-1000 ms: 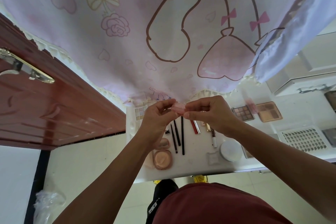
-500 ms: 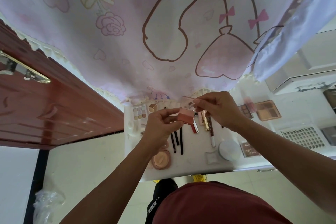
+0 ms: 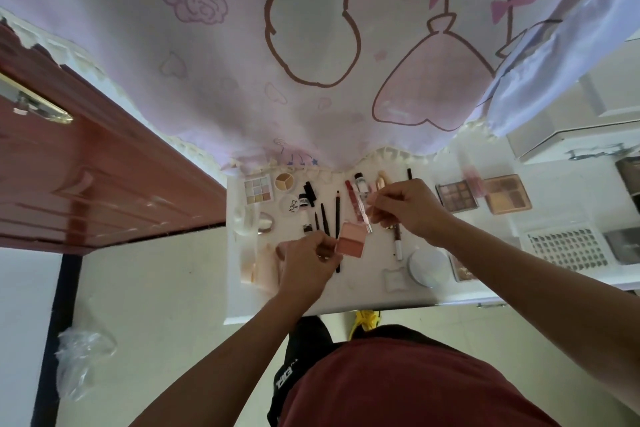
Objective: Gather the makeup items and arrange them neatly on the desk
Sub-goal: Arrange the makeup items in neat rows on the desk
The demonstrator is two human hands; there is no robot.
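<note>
Head view, looking down on the white desk [image 3: 346, 295]. The left hand [image 3: 308, 263] pinches a pink two-tone blush palette [image 3: 350, 240] by its left edge, thumb and fingers curled on it. The palette sits over the near ends of the black pencils [image 3: 336, 215], and we cannot tell whether it touches them. The right hand [image 3: 408, 210], just beyond and to the right, is closed in a fingertip pinch on a thin clear piece [image 3: 373, 198]. We take this for the palette's cover but cannot confirm it. Other items already lie in loose rows: a pale eyeshadow palette [image 3: 258, 189] at the far left and a round white compact [image 3: 427, 267] near the front edge. We judge the step in hand to be closing the palette and setting it in place. To do it well, we would keep the left grip on the rim, clear of the powder pans, and bring the clear piece down square to the case rather than at an angle. We would then lay the palette flat on a bare patch of desk beside the pencils, not across them, with its long edge parallel to theirs. The main risk is nudging the pencils out of line.
</note>
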